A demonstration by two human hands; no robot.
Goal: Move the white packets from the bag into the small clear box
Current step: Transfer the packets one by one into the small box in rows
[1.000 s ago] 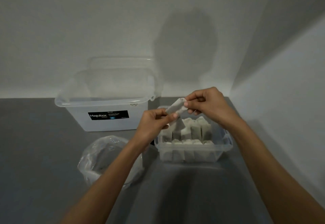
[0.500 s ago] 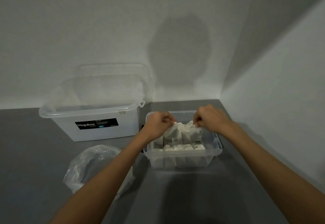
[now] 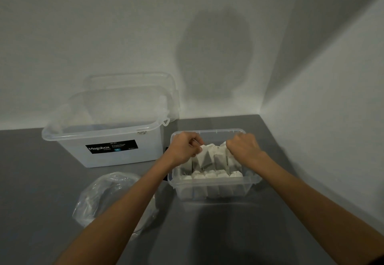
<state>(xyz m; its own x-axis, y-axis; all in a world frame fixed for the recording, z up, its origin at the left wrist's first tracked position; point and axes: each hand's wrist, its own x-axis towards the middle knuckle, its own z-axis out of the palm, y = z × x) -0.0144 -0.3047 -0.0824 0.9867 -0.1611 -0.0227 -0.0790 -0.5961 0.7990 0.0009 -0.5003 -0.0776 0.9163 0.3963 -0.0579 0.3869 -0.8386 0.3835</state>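
over the small clear box [image 3: 214, 190] at the table's [image 3: 31, 181] right rear corner, both hands work among the white packets [image 3: 216, 174] — left hand [image 3: 184, 147] curled shut, pinching the top of a tilted packet [image 3: 204, 156] in the back row; right hand [image 3: 243, 147] closed on packet tops at the right end. packets stand upright in two rows inside the box. bag [image 3: 108, 198] lies crumpled near-left of it, under the left forearm. large megabox bin [image 3: 108, 140] sits behind the bag — open, against the wall.
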